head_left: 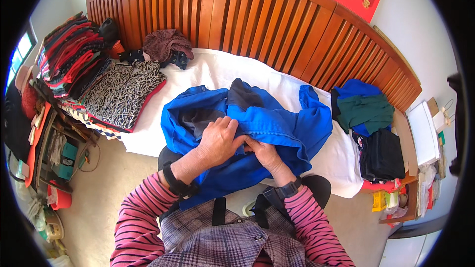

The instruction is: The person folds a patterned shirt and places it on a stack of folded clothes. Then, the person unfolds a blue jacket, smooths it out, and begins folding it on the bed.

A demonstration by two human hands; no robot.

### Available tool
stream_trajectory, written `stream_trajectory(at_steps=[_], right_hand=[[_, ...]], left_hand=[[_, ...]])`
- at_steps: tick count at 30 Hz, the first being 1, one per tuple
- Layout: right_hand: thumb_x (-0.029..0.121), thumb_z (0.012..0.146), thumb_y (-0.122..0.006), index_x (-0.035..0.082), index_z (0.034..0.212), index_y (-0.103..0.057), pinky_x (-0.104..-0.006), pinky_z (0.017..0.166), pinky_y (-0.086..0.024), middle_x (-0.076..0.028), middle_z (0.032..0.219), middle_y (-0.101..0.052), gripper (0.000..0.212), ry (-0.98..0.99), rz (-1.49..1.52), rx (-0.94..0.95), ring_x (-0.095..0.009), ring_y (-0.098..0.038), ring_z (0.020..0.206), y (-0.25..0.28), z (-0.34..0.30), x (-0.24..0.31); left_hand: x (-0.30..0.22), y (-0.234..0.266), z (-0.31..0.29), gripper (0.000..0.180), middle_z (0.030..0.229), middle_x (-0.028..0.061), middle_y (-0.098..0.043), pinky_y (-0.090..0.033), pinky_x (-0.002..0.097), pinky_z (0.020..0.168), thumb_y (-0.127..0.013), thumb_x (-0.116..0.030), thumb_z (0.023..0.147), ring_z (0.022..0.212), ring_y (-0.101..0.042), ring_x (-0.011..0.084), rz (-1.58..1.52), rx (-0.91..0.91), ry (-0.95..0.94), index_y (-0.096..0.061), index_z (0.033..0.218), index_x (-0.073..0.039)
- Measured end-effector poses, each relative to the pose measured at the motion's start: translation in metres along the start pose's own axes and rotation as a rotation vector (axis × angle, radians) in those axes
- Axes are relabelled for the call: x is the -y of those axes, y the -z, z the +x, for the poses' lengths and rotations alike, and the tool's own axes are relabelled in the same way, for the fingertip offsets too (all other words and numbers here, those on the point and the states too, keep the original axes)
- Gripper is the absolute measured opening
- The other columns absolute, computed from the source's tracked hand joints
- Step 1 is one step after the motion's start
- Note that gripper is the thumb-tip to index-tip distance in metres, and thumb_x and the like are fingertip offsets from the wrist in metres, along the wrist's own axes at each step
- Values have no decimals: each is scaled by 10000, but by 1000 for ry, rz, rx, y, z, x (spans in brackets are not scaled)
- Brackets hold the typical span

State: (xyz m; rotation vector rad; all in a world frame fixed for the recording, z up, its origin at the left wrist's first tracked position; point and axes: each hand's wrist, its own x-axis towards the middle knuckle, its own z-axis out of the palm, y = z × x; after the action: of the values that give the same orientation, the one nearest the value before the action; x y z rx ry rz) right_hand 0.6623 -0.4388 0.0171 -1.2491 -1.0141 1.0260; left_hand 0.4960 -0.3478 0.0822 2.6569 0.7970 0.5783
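Note:
A blue jacket point(272, 118) with a dark grey lining and a zipper lies bunched over my lap and the edge of the white-covered bench. Both hands meet at its middle, by the zipper edge. My left hand point(217, 141) is closed on the jacket, its fingers curled over the cloth. Just to its right, my right hand point(263, 154) pinches the same jacket close to the left thumb. The right fingertips are partly tucked under the fabric. One blue sleeve point(309, 99) stretches out toward the far right, and part of the jacket hangs down between my knees.
A tall stack of folded clothes point(71, 59) and a patterned garment point(123, 89) sit at the left. A brownish bundled cloth point(167, 45) lies by the slatted wooden backrest point(262, 15). Green and blue clothing point(366, 106) and black folded clothing point(381, 154) lie at the right.

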Motion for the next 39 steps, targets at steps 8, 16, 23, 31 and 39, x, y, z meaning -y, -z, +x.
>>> stream_trajectory(at_steps=[8,16,23,31,39], right_hand=[[153,985,-625,33,1125,-652,-284,737,-560,-65,990,-679,187,-89,48,56,-151,-668,823,1,-3,-7],[97,882,-566,149,1304,-642,-451,1011,-463,-184,1098,-673,432,686,-1226,128,-354,-646,1037,11,-26,-24],[114,1017,-559,4,1124,-645,-332,735,-592,-98,1051,-674,176,6,227,-14,-186,-672,914,-2,-21,-43],[196,993,-617,-9,1101,-623,-344,736,-597,-120,987,-692,232,-157,391,-109,-238,-706,864,-2,-23,-43],[190,983,-639,56,1138,-633,-307,700,-562,-45,991,-667,205,-124,223,-162,-181,-660,852,-6,-18,-29]], left_hand=[[23,-9,22,549,1046,232,-615,-508,453,862,-687,-412,835,1026,-614,328,-498,205,198,-550,1069,66],[48,-25,87,218,836,3,-589,-418,298,630,-631,-167,845,716,-514,109,-1077,91,578,-646,1054,-106],[-25,-44,130,407,1100,212,-645,-533,467,876,-567,-57,852,1009,-645,414,-81,-85,-67,-562,1259,-63],[-3,-37,108,216,1004,172,-705,-536,332,854,-601,-111,943,953,-681,262,-726,-242,-58,-649,1125,-4],[-9,-7,-1,386,953,131,-616,-474,449,788,-733,-282,798,927,-626,319,-97,-98,-178,-591,1056,-33]])
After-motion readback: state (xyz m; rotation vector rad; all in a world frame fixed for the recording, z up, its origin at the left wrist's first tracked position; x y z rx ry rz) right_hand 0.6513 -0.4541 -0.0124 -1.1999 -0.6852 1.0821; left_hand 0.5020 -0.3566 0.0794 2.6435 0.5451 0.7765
